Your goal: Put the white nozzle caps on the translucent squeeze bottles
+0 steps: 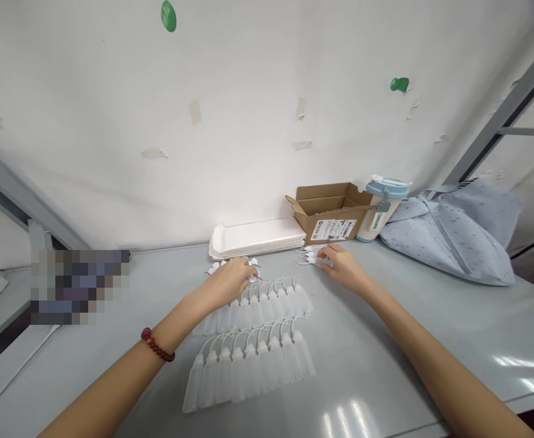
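Note:
My left hand (233,281) is closed with bunched fingertips at a small white cap (253,278), which it appears to pinch. Other small white pieces (215,266) lie beside and behind that hand. Farther right, my right hand (342,266) has its thumb and fingers around the end of a small white squeeze bottle (312,260), in a little group lying with thin spouts pointing left. Between my arms, translucent squeeze bottles with thin curved spouts lie in two rows: a front row (249,371) and a back row (262,309), partly hidden by my left hand.
A stack of white padded envelopes (260,237) lies against the wall, next to an open cardboard box (335,222). Right of it are a tumbler with a blue lid (381,210) and a pale blue cloth bag (449,237). A blurred-out patch covers something at left on the grey table (367,371).

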`<action>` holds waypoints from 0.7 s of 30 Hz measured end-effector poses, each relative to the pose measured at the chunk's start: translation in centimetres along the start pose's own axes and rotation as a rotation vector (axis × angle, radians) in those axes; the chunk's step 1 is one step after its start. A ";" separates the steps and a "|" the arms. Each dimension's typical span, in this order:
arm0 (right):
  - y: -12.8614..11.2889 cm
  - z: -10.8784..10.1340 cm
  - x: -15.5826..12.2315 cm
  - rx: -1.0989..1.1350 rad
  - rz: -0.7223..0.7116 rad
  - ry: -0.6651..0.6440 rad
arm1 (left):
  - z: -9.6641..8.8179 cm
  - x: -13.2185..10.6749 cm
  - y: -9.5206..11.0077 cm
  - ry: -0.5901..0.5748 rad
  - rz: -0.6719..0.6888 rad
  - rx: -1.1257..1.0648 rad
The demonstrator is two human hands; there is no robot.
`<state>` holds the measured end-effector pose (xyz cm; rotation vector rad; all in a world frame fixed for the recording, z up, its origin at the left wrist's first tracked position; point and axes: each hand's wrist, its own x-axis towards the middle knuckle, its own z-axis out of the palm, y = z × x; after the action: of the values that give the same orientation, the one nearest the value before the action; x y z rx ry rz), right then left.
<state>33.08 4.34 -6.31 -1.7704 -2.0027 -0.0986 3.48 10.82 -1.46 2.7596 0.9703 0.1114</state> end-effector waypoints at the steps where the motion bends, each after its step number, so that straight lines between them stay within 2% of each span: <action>1: 0.0 0.1 0.1 -0.004 0.001 0.009 | 0.1 0.1 0.0 -0.006 0.002 0.009; 7: 0.2 1.0 0.5 -0.020 0.008 0.070 | 0.2 0.7 -0.1 -0.017 -0.003 0.032; 14: 0.3 0.8 0.4 0.006 0.005 0.092 | -0.1 0.4 -0.1 0.059 -0.013 -0.023; 18: 0.0 0.0 0.4 0.037 0.028 0.072 | -1.0 -0.7 -0.1 0.138 -0.021 -0.072; 21: -1.1 -1.2 0.2 0.081 0.057 0.028 | -1.5 -2.5 0.1 0.217 -0.096 -0.161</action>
<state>32.40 3.97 -4.92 -1.7643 -1.9084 -0.0238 1.44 9.42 -0.02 2.5877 1.0918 0.4605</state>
